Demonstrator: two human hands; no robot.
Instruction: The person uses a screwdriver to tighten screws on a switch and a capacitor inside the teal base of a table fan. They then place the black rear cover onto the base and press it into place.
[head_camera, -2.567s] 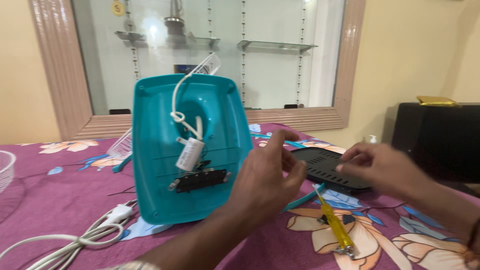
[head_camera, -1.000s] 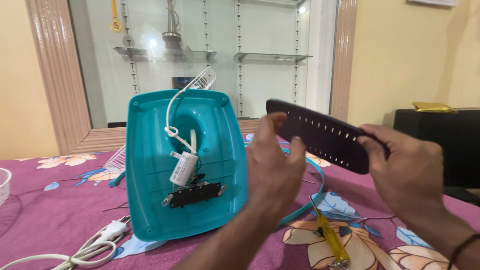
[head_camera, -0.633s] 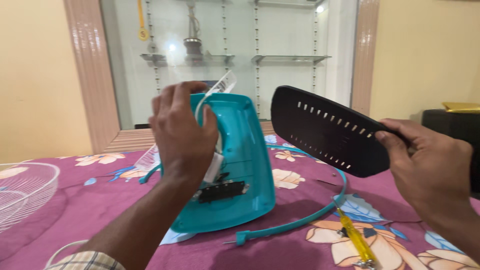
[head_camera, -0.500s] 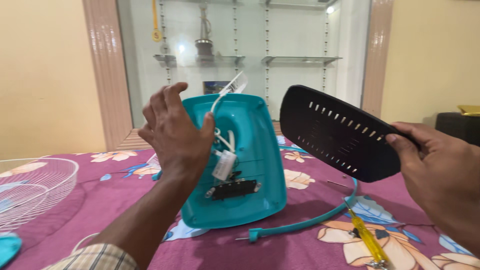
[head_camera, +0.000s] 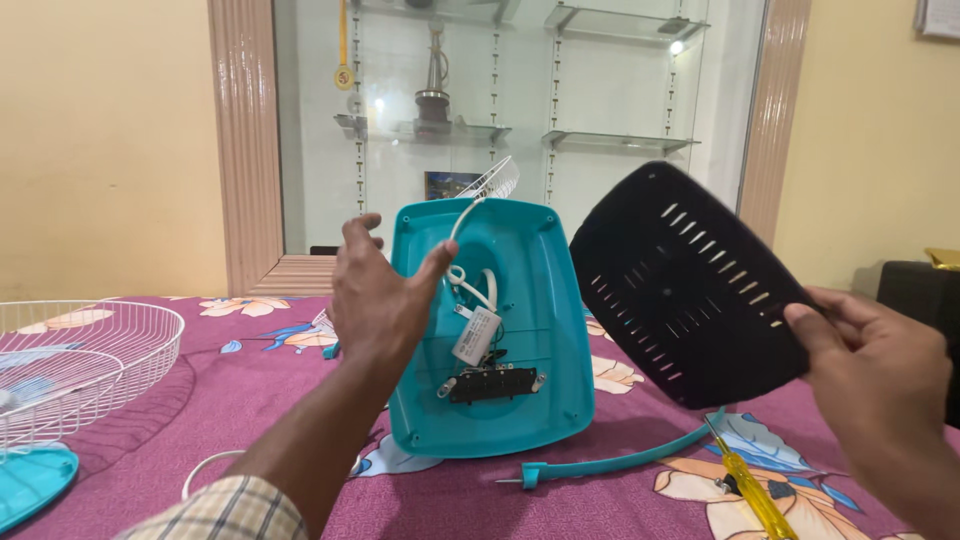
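While the left hand (head_camera: 375, 300) rests against the left rim of the teal fan base (head_camera: 495, 335), its fingers are spread, the thumb hooked over the upper edge of the shell and nothing pinched between them. That base stands tilted on its lower edge near the middle of the worktop (head_camera: 250, 400), its hollow underside facing the camera. Inside it a white cable (head_camera: 462, 255) loops down to a small white capacitor (head_camera: 476, 335), and below that sits a black switch block (head_camera: 492, 383).

Raised above the right half of the worktop, the right hand (head_camera: 880, 385) holds the black slotted cover plate (head_camera: 685, 285) in the air; its grip is pressed on the plate's lower right edge, thumb on the near face, with the other fingers hidden behind. The plate is just beside the base's right rim; I cannot tell whether they touch.

On the flowered purple cloth, a curved teal strip (head_camera: 620, 463) lies in front of the base toward the near edge, and a yellow-handled screwdriver (head_camera: 752, 490) lies near the right near corner. At the left edge sits a white wire fan guard (head_camera: 80, 350). Behind the worktop stand glass shelves (head_camera: 500, 135).
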